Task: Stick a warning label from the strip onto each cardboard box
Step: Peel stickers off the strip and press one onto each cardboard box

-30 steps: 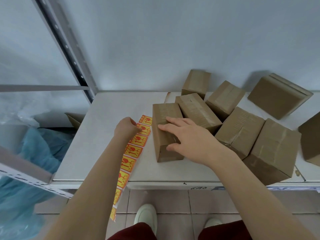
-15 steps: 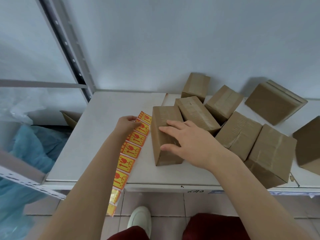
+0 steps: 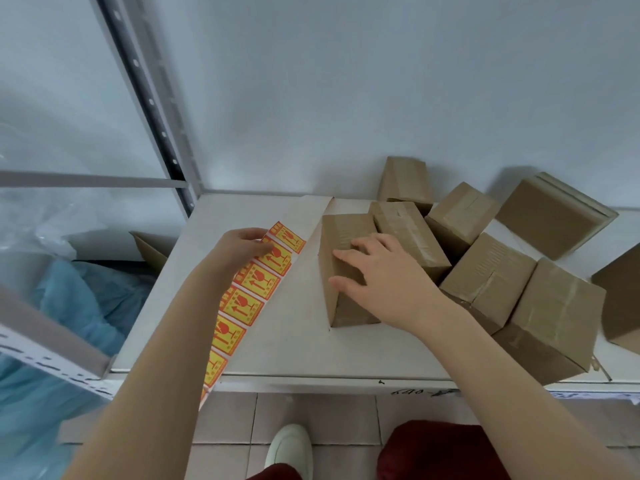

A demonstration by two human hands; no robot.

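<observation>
Light: soft, even, fairly bright; cool bluish cast.
Shadows: faint, on the wall (image 3: 381,98) behind the boxes (image 3: 554,213).
Glare: none.
Distortion: shelf post (image 3: 145,98) leans at the left edge.
Blur: slight softness throughout.

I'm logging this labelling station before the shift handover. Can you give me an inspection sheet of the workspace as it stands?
Surface: white table, bare at the near left, pen marks on its front edge.
Job's things: label strip lies along the table and hangs over the front edge; cardboard boxes clustered at right, no label seen on any.
Clutter: nothing seen.
Hands: left hand pinches the strip's far end; right hand rests on the nearest box.
Cables: nothing seen.
Surroundings: metal shelf upright, blue plastic bag at left, tiled floor.
</observation>
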